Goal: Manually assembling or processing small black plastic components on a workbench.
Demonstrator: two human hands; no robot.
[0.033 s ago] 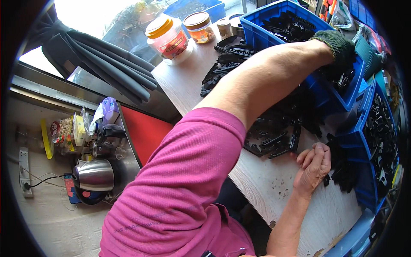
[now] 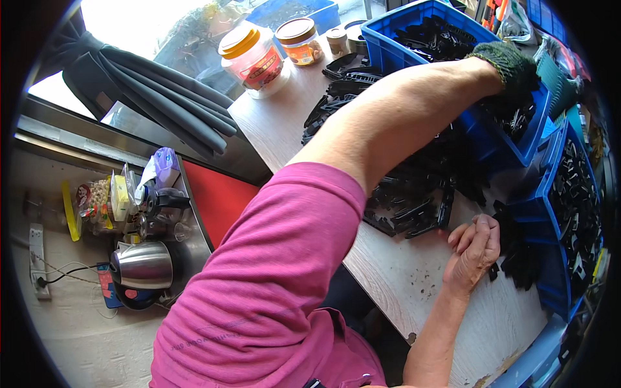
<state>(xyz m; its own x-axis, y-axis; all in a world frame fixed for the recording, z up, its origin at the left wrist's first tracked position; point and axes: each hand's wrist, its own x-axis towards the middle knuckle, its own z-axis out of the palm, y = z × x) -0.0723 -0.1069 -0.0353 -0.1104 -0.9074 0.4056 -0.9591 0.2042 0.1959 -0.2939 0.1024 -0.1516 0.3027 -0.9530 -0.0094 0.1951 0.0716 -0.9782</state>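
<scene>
My left arm, in a pink sleeve, stretches across the table to the far right. My left hand, in a dark green knit glove, is down in a blue bin of black plastic parts. Its fingers are hidden against the dark parts. My right hand is bare and rests on the near right of the table, fingers loosely curled in; nothing shows in them. Just beyond it lies a heap of slim black plastic parts. More black parts lie right beside it.
Another blue bin of black parts stands at the back, and a third at the right. Two lidded jars sit at the table's far left. Beyond the table's left edge are a red panel and a steel kettle.
My left upper arm and sleeve have shifted very slightly to the left. Both hands look unmoved.
</scene>
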